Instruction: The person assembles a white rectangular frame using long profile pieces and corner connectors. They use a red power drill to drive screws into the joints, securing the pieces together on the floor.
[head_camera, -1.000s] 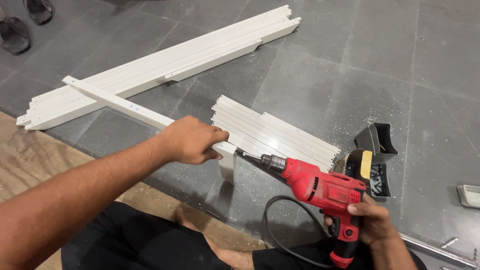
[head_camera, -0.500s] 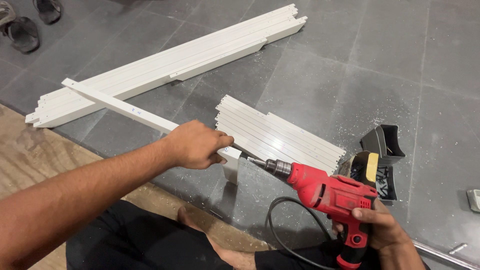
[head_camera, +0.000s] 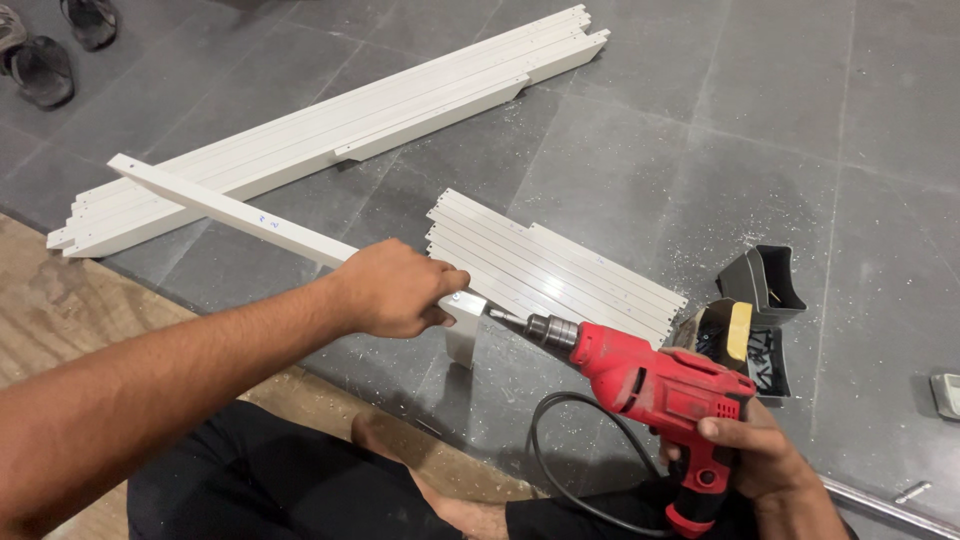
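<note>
My left hand (head_camera: 398, 287) grips the near end of a long white bar (head_camera: 232, 212) that slants up to the left above the floor. A short white piece (head_camera: 462, 330) hangs down from that end. My right hand (head_camera: 752, 458) holds the grip of a red corded drill (head_camera: 655, 385). Its bit touches the bar's end, right beside my left fingers. The drill's black cord (head_camera: 545, 455) loops down toward my lap.
A stack of short white bars (head_camera: 560, 265) lies on the grey tiled floor behind the drill. A bundle of long white bars (head_camera: 330, 125) lies further back. A black box of screws (head_camera: 765, 325) stands right of the drill. Sandals (head_camera: 45, 65) lie top left. A wooden board (head_camera: 60, 320) lies left.
The drill bit has moved left up to the bar's end. My left hand stays on the bar.
</note>
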